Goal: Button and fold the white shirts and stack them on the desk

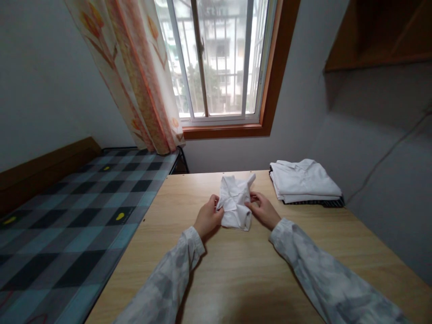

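Observation:
A small white cloth (234, 204), folded into a rough upright rectangle with creases, lies on the light wooden table (236, 274). One corner of it sticks up at the upper right. My left hand (208, 217) grips its left edge between thumb and fingers. On the opposite side, my right hand (266, 210) pinches the right edge, thumb on top. Both hands are closed on the cloth, and the fingertips beneath it are partly hidden.
A stack of folded white cloth (303, 180) with a dark layer underneath sits at the table's back right. Left of the table is a bed with a checked cover (97, 216). Behind are a curtain (141, 90) and a window (222, 58); a wooden shelf (381, 40) hangs upper right.

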A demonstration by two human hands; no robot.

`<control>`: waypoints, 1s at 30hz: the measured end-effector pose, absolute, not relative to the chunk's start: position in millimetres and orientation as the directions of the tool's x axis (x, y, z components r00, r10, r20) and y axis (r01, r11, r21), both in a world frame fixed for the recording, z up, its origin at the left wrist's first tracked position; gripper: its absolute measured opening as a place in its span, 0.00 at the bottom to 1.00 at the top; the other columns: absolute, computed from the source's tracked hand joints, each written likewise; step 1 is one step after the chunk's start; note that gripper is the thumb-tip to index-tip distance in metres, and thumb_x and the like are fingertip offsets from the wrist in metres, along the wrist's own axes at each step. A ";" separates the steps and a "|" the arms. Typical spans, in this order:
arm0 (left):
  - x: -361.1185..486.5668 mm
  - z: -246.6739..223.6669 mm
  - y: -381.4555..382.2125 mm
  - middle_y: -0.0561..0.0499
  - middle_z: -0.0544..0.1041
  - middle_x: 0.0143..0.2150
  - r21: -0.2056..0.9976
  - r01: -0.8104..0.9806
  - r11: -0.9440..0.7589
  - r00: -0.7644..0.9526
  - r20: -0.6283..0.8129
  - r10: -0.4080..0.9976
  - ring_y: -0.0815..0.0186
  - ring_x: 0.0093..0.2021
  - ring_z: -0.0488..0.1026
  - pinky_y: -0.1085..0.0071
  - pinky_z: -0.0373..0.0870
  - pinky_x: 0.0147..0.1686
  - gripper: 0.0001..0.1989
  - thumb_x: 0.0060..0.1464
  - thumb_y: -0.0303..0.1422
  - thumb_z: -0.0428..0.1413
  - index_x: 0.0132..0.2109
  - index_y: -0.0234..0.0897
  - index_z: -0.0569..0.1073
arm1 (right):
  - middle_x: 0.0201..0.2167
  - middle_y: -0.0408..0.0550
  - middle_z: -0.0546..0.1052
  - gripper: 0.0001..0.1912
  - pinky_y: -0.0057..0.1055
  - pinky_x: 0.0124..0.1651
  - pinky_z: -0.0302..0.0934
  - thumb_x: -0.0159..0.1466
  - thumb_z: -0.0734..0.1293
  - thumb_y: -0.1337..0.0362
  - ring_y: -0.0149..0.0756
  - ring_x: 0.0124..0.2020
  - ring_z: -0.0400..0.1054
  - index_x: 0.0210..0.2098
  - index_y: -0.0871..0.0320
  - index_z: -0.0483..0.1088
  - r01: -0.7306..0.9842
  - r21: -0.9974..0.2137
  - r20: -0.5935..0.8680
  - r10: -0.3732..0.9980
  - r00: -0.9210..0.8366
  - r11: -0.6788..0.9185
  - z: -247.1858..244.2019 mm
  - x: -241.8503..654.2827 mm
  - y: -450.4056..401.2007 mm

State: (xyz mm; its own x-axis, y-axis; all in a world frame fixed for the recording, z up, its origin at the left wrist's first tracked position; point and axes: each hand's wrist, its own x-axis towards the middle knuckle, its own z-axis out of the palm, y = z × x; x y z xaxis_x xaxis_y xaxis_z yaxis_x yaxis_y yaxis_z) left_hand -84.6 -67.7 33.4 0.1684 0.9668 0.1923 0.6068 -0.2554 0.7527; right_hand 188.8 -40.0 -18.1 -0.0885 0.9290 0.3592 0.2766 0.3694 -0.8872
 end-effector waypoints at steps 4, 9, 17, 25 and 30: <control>-87.4 29.6 -62.7 0.54 0.77 0.36 0.781 0.573 -0.249 0.170 0.183 0.968 0.64 0.34 0.73 0.70 0.63 0.36 0.07 0.56 0.29 0.56 0.43 0.42 0.69 | 0.41 0.54 0.82 0.15 0.47 0.54 0.70 0.70 0.72 0.50 0.48 0.42 0.76 0.46 0.56 0.77 0.519 -0.745 0.438 0.894 -0.093 0.419 -17.0 188.2 -35.7; -90.4 27.3 -58.4 0.55 0.74 0.34 0.839 0.483 -0.251 0.168 0.193 0.967 0.65 0.34 0.71 0.71 0.64 0.35 0.07 0.54 0.30 0.56 0.41 0.41 0.67 | 0.34 0.49 0.82 0.06 0.46 0.58 0.65 0.71 0.68 0.60 0.47 0.41 0.75 0.39 0.54 0.75 0.666 -0.602 0.471 0.869 -0.149 0.440 -9.3 196.2 -34.5; -113.8 53.9 -47.3 0.57 0.68 0.33 0.849 0.450 -0.278 0.120 0.251 0.961 0.66 0.34 0.66 0.71 0.64 0.35 0.07 0.54 0.34 0.55 0.39 0.41 0.65 | 0.43 0.53 0.83 0.09 0.53 0.67 0.62 0.74 0.62 0.61 0.50 0.49 0.75 0.43 0.52 0.74 0.716 -0.533 0.580 0.811 -0.079 0.450 27.8 224.3 -37.2; -143.6 81.4 -44.2 0.57 0.70 0.32 0.842 0.496 -0.212 0.236 0.104 0.966 0.65 0.32 0.68 0.71 0.63 0.31 0.10 0.50 0.36 0.56 0.40 0.40 0.66 | 0.41 0.51 0.81 0.13 0.52 0.76 0.52 0.75 0.58 0.67 0.47 0.46 0.76 0.48 0.54 0.74 0.808 -0.239 0.676 0.689 -0.260 0.539 84.6 232.9 -42.2; -176.3 83.7 -40.5 0.55 0.73 0.31 0.715 0.684 -0.145 0.172 0.035 0.984 0.63 0.32 0.70 0.70 0.62 0.31 0.08 0.49 0.36 0.55 0.38 0.41 0.67 | 0.50 0.56 0.81 0.15 0.55 0.71 0.60 0.77 0.64 0.54 0.54 0.56 0.73 0.55 0.54 0.75 0.712 -0.312 0.565 0.726 -0.393 0.629 71.4 221.0 -55.6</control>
State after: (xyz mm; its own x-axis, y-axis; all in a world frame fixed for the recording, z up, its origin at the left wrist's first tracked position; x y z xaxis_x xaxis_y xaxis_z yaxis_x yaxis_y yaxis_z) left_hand -176.3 -40.5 83.7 0.1721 0.9845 0.0349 0.6836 -0.1449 0.7154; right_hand 221.0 -55.6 71.4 -0.3931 0.7255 0.5649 0.7121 0.6289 -0.3122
